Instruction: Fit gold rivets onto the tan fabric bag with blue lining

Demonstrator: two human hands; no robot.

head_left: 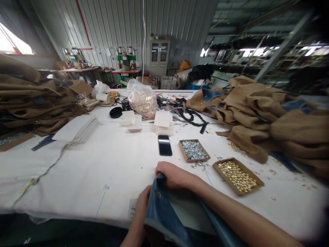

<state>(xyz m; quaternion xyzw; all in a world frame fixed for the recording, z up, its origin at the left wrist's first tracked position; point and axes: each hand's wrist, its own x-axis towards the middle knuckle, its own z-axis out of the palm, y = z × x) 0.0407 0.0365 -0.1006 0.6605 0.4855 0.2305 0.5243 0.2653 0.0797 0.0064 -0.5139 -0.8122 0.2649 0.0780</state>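
A piece of blue cloth (160,209) hangs at the table's front edge, with a small metal fitting (158,195) in it near the top. My right hand (173,173) is closed on the cloth's upper edge, its fingers curled over the fold. On the cloth's left side, my left hand (144,197) grips it lower down; its fingertips are hidden behind the fabric. Beyond my right hand are an open box of silver-coloured eyelets (194,150) and another of gold-coloured eyelets (238,175).
A black phone (165,145) lies ahead of my hands. Brown fabric heaps stand at the right (252,106) and left (38,99). Farther back are white sheets (77,128), a clear bag of small parts (142,103) and black straps (189,116). Loose eyelets lie around the boxes.
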